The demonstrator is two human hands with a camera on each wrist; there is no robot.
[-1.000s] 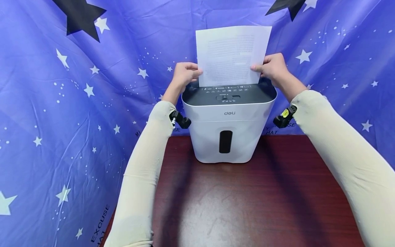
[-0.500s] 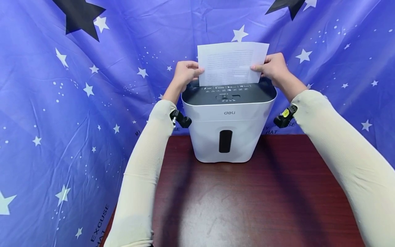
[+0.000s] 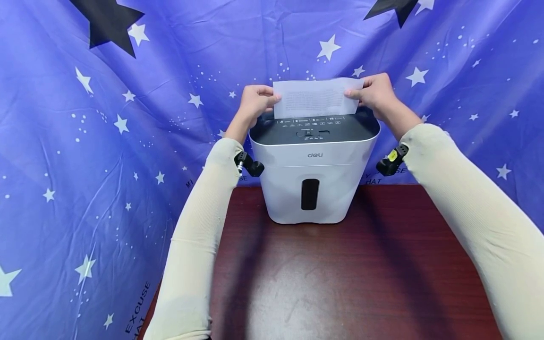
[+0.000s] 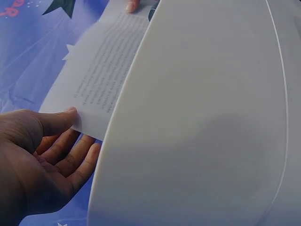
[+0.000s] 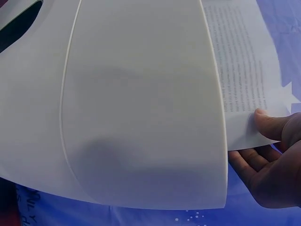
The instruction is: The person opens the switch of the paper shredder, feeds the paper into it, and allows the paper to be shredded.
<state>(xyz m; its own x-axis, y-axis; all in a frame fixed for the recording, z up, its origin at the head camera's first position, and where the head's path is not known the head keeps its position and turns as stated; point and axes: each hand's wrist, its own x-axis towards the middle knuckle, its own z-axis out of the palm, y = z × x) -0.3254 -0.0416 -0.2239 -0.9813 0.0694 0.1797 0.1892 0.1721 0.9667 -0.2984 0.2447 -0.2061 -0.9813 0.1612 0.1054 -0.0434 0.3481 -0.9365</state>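
Note:
A printed sheet of paper [image 3: 316, 98] stands upright in the top slot of a white paper shredder [image 3: 280, 189] with a dark grey top. Its lower part is hidden inside the machine. At the sheet's left edge my left hand [image 3: 256, 101] holds it between thumb and fingers, the thumb [image 4: 63, 120] lying on the printed face. My right hand [image 3: 376, 92] pinches the opposite edge, its thumb [image 5: 268, 123] in front and the other fingers behind the paper. Both hands are just above the shredder's rim.
The shredder stands at the back of a dark red-brown wooden table [image 3: 340, 274]. A blue curtain with stars [image 3: 127, 189] hangs close behind and along the left. Small black wrist cameras sit beside both sides of the shredder.
The sheet has slid down into the shredder, so much less of it shows above the slot. Both hands have stayed almost in place at its edges.

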